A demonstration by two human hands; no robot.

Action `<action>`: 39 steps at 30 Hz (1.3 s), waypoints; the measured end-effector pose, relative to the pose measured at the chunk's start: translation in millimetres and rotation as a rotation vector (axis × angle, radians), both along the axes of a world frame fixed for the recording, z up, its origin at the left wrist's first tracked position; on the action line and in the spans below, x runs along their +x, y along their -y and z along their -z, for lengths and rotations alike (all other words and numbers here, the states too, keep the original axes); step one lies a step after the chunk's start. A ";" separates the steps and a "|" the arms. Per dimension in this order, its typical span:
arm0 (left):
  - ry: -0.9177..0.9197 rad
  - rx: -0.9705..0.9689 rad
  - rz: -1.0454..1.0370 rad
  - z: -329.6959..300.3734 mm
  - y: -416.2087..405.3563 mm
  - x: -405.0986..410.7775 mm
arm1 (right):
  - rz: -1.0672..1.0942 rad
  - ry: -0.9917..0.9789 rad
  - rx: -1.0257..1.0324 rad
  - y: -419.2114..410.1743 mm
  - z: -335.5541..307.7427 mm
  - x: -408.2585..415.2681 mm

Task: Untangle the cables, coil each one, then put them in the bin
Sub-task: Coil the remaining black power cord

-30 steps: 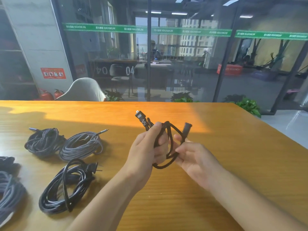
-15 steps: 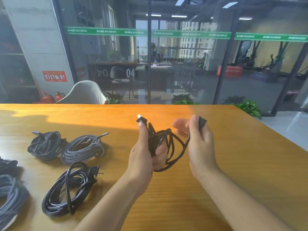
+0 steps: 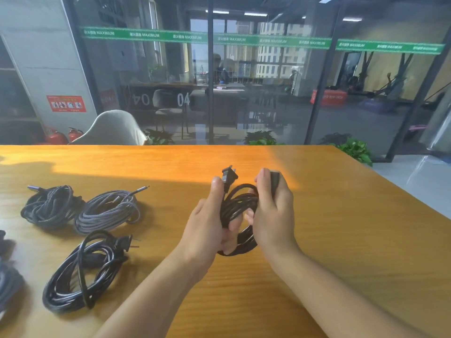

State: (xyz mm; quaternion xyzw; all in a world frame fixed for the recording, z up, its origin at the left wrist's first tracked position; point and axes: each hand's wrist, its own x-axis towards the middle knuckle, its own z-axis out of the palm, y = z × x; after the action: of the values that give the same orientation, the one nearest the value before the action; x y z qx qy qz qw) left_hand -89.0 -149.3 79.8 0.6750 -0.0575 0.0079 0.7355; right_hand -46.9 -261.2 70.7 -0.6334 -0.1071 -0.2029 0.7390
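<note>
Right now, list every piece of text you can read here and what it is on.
"MAXIMUM", repeated along the green strip on the glass wall; the characters before each one are too blurred to read.
"04" in white on the glass, and again mirrored to its left.
Red sign on the grey wall: pictograms, wording too small.
Red box behind the glass: lettering blurred.
Cables: no text seen.

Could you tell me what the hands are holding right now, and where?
A black power cable: left hand grips its coil, right hand its socket end.

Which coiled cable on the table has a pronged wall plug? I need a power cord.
The glossy black power cord nearest the camera: its two-prong plug sticks out right. The grey braided cable and dark braided cable behind it end in slim connectors.
</note>
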 end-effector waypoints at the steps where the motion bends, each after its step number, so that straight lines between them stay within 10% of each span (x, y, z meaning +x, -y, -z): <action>1: 0.036 0.009 -0.063 0.9 2.9 0.7 | 0.019 0.020 -0.003 1.1 -2.4 -1.1; 12: -0.018 0.015 -0.078 3.2 -4.7 7.4 | -0.166 -0.181 -0.011 5.0 1.1 -8.1; 25: 0.334 0.158 -0.238 13.1 13.5 2.0 | -0.186 -0.247 0.087 12.5 2.5 4.9; 35: 0.190 -0.169 -0.400 6.0 -20.0 12.5 | -0.231 -0.418 -0.158 10.3 18.0 15.6; 39: 0.174 -0.274 -0.401 0.1 -28.8 14.2 | -0.464 -0.679 0.129 21.4 22.4 19.8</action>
State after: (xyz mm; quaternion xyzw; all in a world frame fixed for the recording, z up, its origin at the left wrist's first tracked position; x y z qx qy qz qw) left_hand -74.7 -120.4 79.7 0.5636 0.0161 0.2194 0.7962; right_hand -27.0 -282.6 48.3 -0.5756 0.0156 0.1833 0.7967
